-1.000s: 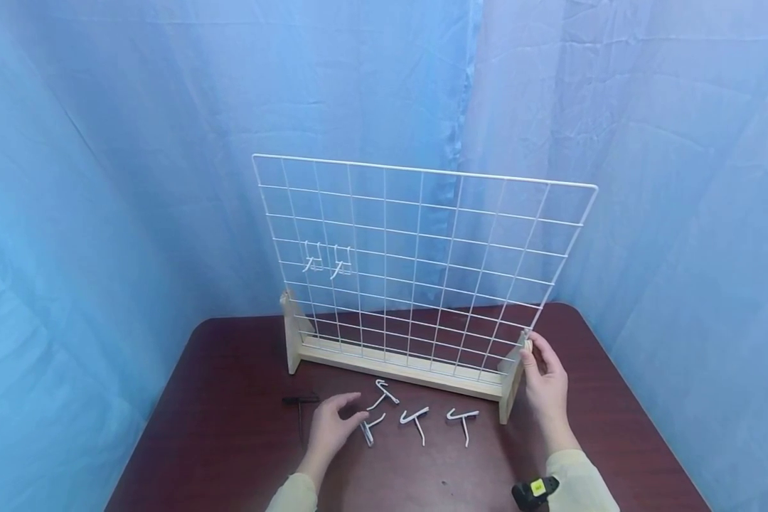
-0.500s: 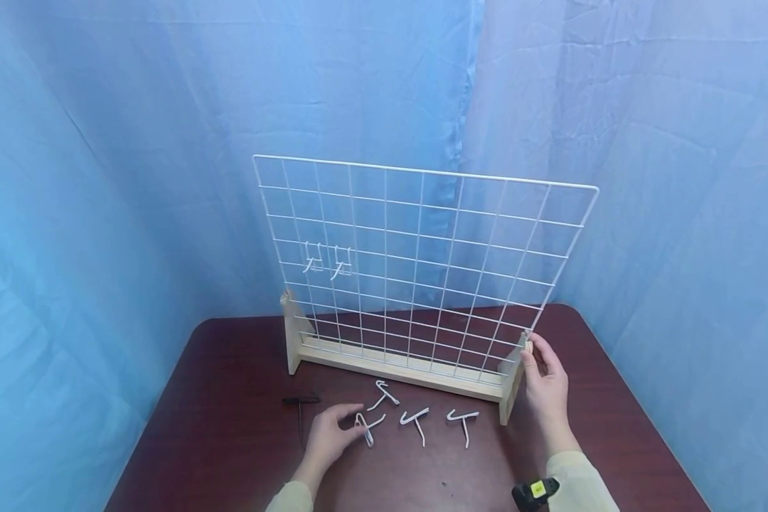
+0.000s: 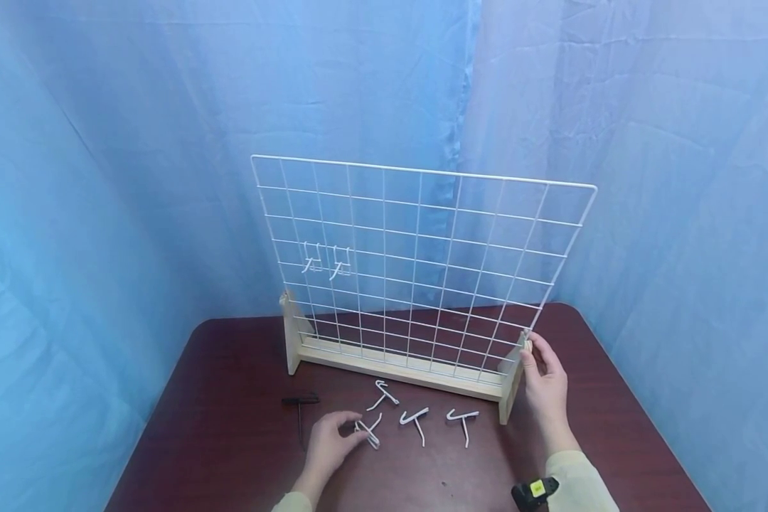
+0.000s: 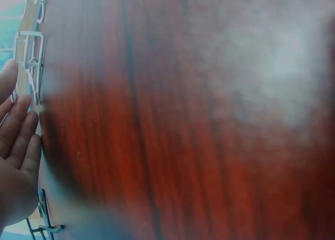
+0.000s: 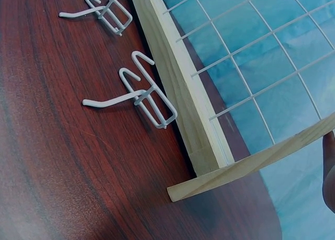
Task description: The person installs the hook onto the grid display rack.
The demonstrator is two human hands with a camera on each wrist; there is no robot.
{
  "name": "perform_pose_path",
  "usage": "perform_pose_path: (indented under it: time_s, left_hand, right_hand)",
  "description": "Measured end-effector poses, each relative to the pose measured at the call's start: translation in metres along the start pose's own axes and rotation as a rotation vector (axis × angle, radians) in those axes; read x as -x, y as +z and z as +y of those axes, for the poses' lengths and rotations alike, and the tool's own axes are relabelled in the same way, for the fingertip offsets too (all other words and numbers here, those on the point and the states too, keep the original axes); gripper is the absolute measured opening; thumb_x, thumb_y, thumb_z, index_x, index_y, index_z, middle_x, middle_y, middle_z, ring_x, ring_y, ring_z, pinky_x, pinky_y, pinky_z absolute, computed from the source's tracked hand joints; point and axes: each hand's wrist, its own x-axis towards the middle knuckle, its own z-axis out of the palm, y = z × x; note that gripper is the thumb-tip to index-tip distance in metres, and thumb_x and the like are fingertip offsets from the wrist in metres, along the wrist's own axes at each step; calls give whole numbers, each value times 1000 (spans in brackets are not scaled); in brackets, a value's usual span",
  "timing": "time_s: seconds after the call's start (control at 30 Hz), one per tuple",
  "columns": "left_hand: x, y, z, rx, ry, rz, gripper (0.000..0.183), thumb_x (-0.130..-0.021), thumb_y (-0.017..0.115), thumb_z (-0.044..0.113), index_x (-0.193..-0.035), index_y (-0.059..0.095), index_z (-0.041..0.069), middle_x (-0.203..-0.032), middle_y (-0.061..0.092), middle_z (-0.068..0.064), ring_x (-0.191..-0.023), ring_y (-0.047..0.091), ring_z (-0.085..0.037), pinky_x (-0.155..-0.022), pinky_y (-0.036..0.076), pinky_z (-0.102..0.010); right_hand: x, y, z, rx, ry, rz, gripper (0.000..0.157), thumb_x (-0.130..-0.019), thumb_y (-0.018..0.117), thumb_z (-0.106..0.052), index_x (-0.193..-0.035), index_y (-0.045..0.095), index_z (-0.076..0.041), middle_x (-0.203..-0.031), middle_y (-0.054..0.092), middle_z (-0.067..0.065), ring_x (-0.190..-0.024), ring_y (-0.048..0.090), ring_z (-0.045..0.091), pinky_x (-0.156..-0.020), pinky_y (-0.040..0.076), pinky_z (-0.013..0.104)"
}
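The left hand (image 3: pixel 331 437) pinches a white hook (image 3: pixel 370 433) by its left end, on the near side of the wire grid (image 3: pixel 417 235). The right hand (image 3: pixel 546 384) grips the right upright (image 3: pixel 511 390), apparently steadying that grid. Three loose hooks (image 3: pixel 416 416) lie spaced apart, seemingly for easy grasping.

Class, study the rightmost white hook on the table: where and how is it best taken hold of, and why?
Probably pinch the prong of that white hook, coming from the near side: it juts out that way, away from the wooden base, and this leaves the curled ends uncovered.
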Motion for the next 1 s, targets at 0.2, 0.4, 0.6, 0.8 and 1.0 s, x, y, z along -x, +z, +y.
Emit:
perform_pose_path:
  time_s: [0.2, 0.4, 0.6, 0.8, 1.0]
  left_hand:
    - [6, -3, -2, 34, -9, 2, 28, -75, 86, 27, -99, 77, 15, -97, 74, 2, -96, 68, -22, -86, 53, -42]
    - [11, -9, -2, 42, 7, -6, 22, -77, 85, 23, -95, 78, 14, -92, 75, 3, -91, 70, -18, -83, 55, -40]
    - [17, -11, 0, 18, 12, -21, 15, -76, 84, 21, -90, 78, 18, -86, 74, 9, -84, 68, -10, -76, 55, -34]
    - [23, -9, 4, 12, 9, -13, 13, -75, 85, 22, -86, 78, 22, -83, 74, 11, -82, 68, -10, -74, 54, -34]
    - [27, -1, 4, -38, -26, -9, 13, -73, 86, 27, -82, 77, 28, -81, 71, 18, -82, 68, -7, -74, 54, -34]
  right_hand:
    - [0, 0, 0, 7, 4, 1, 35, -98, 60, -3, -132, 58, 2, -114, 59, -22, -104, 57, -5, -90, 43, 8]
    - [1, 1, -1, 4, 7, 2, 35, -98, 60, -4, -132, 58, 2, -114, 59, -21, -105, 56, -5, -91, 43, 9]
    - [1, 0, -1, 4, 5, 4, 35, -98, 60, -4, -132, 58, 2, -115, 59, -21, -105, 56, -4, -91, 43, 9]
    - [1, 0, -3, 10, 23, 4, 35, -97, 60, -2, -132, 58, 2, -114, 59, -21, -105, 56, -4, -91, 42, 8]
    - [5, 0, -25, -5, 37, -21, 35, -98, 58, -1, -132, 55, 7, -117, 58, -18, -107, 53, -7, -91, 42, 7]
